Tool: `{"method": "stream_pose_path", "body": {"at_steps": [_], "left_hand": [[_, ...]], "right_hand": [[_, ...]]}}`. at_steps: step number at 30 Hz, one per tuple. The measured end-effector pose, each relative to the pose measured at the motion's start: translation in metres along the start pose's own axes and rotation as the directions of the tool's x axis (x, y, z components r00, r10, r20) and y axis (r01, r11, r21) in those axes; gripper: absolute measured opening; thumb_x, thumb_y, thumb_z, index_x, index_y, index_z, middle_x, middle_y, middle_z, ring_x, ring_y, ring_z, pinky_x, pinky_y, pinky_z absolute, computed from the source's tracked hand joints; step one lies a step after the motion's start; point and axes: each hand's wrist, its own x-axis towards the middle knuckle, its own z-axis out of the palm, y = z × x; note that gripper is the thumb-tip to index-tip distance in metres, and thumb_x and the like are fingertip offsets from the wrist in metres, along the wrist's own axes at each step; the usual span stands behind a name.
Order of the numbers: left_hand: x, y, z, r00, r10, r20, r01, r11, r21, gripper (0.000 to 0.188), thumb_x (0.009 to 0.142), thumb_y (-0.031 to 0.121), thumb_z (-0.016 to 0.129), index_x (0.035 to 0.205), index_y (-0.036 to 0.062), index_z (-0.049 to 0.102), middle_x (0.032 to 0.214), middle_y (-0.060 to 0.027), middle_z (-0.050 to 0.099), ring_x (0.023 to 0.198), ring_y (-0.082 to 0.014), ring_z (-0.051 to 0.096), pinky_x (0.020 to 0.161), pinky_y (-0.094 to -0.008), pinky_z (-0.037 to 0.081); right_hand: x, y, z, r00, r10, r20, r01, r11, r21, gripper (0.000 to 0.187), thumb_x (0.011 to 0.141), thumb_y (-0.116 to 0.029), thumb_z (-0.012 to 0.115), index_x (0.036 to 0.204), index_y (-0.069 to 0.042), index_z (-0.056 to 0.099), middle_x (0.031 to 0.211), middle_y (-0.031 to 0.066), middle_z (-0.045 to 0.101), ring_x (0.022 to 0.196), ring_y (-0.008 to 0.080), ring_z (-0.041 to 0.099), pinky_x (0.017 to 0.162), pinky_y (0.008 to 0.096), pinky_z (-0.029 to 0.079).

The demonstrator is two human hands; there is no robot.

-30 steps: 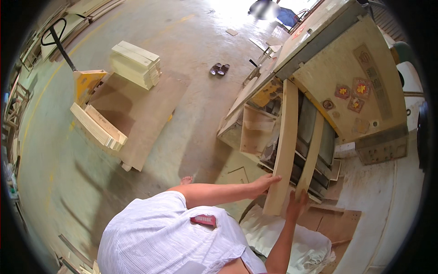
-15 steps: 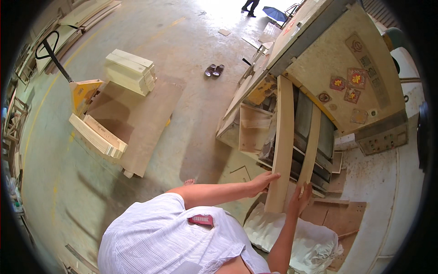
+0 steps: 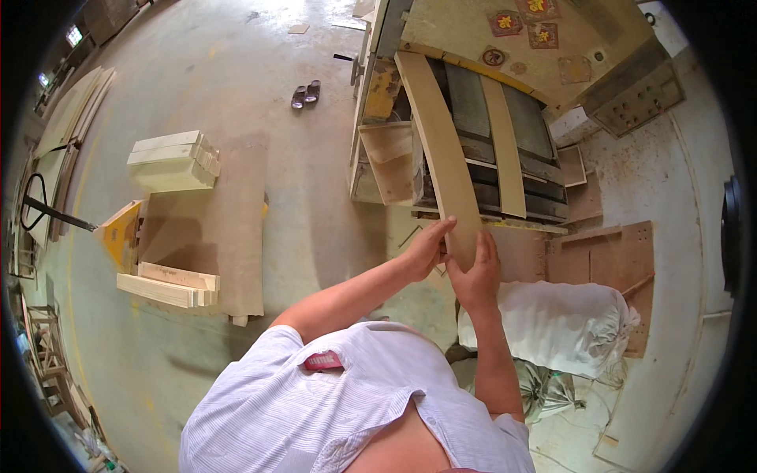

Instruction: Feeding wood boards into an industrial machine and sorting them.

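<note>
A long pale wooden board [image 3: 443, 146] slopes out of the open front of a large machine [image 3: 465, 43] toward me. At its near end my left hand [image 3: 428, 248] is closed on the left edge, fingers on top. My right hand [image 3: 477, 272] grips the right side of the same end, thumb toward the left hand and fingers along the edge. To the right, a second, narrower board [image 3: 505, 150] lies across the machine's dark rollers or bed, with neither hand on it. The far end of the held board rests under the machine's yellow edge.
A yellow pallet jack [image 3: 120, 236] at the left carries a brown sheet [image 3: 243, 229] with a stack of boards [image 3: 175, 158] and a smaller pile [image 3: 167, 288]. Dark sandals [image 3: 306, 94] lie on the floor. A white sack [image 3: 556, 327] sits right of my forearm, beside a brown panel [image 3: 639, 260].
My right hand has left the narrower board and moved to the wider board's near end. My left hand stays on the wider board. The whole view has turned rightward.
</note>
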Motion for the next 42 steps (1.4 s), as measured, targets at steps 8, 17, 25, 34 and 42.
{"method": "stream_pose_path", "body": {"at_steps": [8, 17, 25, 34, 42], "left_hand": [[-0.007, -0.007, 0.001, 0.995, -0.023, -0.095, 0.02, 0.999, -0.029, 0.052, 0.118, 0.048, 0.056, 0.151, 0.0078, 0.061, 0.134, -0.0087, 0.074, 0.116, -0.0214, 0.074, 0.099, -0.0406, 0.06], [-0.003, -0.017, 0.002, 0.994, 0.013, -0.112, -0.006, 0.998, 0.061, 0.043, 0.119, 0.031, 0.058, 0.153, 0.0054, 0.058, 0.14, -0.0085, 0.072, 0.121, -0.0212, 0.074, 0.105, -0.0427, 0.06], [-0.006, -0.018, 0.001, 0.992, 0.061, -0.114, -0.055, 0.997, 0.058, 0.041, 0.117, 0.032, 0.061, 0.149, 0.006, 0.061, 0.136, -0.0081, 0.075, 0.119, -0.0219, 0.076, 0.102, -0.0406, 0.063], [-0.014, -0.016, 0.011, 0.986, 0.039, -0.164, -0.026, 0.996, 0.081, 0.046, 0.115, 0.037, 0.067, 0.148, 0.0065, 0.062, 0.137, -0.008, 0.075, 0.121, -0.0217, 0.074, 0.104, -0.0426, 0.061], [0.014, -0.029, 0.024, 0.989, -0.029, -0.145, 0.037, 0.998, 0.048, 0.058, 0.106, 0.037, 0.079, 0.152, 0.0061, 0.061, 0.138, -0.0081, 0.074, 0.126, -0.0238, 0.073, 0.11, -0.0441, 0.059]], "right_hand": [[-0.009, 0.052, -0.027, 0.939, 0.231, 0.255, -0.344, 0.63, 0.696, 0.054, 0.099, -0.025, 0.078, 0.145, 0.003, 0.067, 0.136, 0.015, 0.075, 0.127, 0.0302, 0.072, 0.111, 0.0411, 0.057], [-0.027, 0.155, -0.06, 0.751, 0.126, 0.649, -0.637, -0.122, 0.761, 0.049, 0.102, -0.027, 0.071, 0.141, 0.003, 0.07, 0.125, 0.0107, 0.08, 0.105, 0.0228, 0.079, 0.093, 0.0376, 0.064], [-0.019, 0.164, -0.056, 0.717, 0.188, 0.672, -0.685, 0.37, 0.627, 0.05, 0.101, -0.013, 0.072, 0.147, 0.005, 0.066, 0.126, 0.0119, 0.078, 0.113, 0.023, 0.074, 0.103, 0.0382, 0.059], [-0.044, 0.124, -0.042, 0.897, 0.334, 0.29, -0.425, 0.832, 0.356, 0.097, 0.091, -0.029, 0.09, 0.168, 0.006, 0.041, 0.168, 0.0298, 0.051, 0.156, 0.0436, 0.05, 0.129, 0.0496, 0.042], [-0.05, 0.134, -0.046, 0.973, 0.185, 0.139, -0.209, 0.96, 0.188, 0.104, 0.086, -0.03, 0.093, 0.168, 0.006, 0.04, 0.16, 0.0342, 0.054, 0.149, 0.0495, 0.054, 0.127, 0.0529, 0.045]]}}
